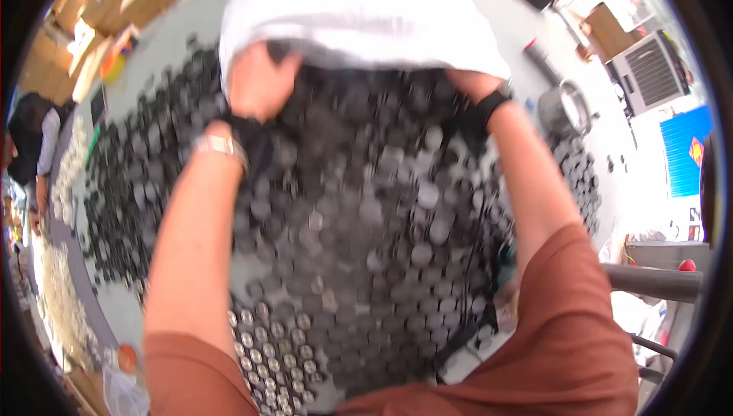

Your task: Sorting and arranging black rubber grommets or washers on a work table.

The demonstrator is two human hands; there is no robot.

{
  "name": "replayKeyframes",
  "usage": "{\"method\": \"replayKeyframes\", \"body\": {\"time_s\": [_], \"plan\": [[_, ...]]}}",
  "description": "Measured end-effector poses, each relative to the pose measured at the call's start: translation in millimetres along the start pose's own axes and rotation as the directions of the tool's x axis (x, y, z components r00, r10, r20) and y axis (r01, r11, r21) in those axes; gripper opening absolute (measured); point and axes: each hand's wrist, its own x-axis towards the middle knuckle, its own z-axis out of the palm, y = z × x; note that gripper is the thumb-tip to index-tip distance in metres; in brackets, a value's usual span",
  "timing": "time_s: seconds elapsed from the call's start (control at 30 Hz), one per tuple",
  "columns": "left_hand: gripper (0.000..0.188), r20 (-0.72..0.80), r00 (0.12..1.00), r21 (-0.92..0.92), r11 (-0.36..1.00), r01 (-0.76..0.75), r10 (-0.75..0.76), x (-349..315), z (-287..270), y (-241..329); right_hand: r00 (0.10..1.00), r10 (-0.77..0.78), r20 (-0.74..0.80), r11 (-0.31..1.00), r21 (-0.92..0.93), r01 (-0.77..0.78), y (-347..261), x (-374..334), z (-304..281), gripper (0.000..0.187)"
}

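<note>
A large white sack [366, 15] lies at the far side of the table, its mouth facing me. My left hand [258, 84] is closed on the left side of the sack's mouth, slightly blurred. On the right side, my right hand [475, 84] grips the rim, with most of its fingers hidden by the sack. Black round cap-like pieces [382, 210] spread in a thick heap from under the sack's mouth toward me. Near my left forearm, several pieces with shiny metal centres [267, 339] stand in close rows.
A metal pot-like cylinder [563, 109] and a grey tube [540, 61] stand at the right. White small parts [65, 294] lie along the left, where another person [34, 137] works. Cardboard boxes [134, 0] are at the far left; a grey bar [657, 282] is at the right.
</note>
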Motion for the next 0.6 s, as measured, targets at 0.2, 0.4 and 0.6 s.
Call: {"method": "replayKeyframes", "body": {"time_s": [0.2,0.4,0.6], "plan": [[0.062,0.182,0.982,-0.018,0.998,-0.056,0.058,1,4,-23,0.981,-0.191,0.033,0.959,0.217,0.180,25,-9,33,0.042],[0.072,0.498,0.865,-0.055,0.993,0.104,-0.062,-27,-8,-16,0.976,-0.193,0.103,0.829,0.550,0.106,42,-29,86,0.044],[0.078,0.360,0.929,-0.063,0.992,0.113,-0.083,-45,4,-8,0.967,-0.243,0.074,0.573,0.816,0.081,11,-20,122,0.046]]}}
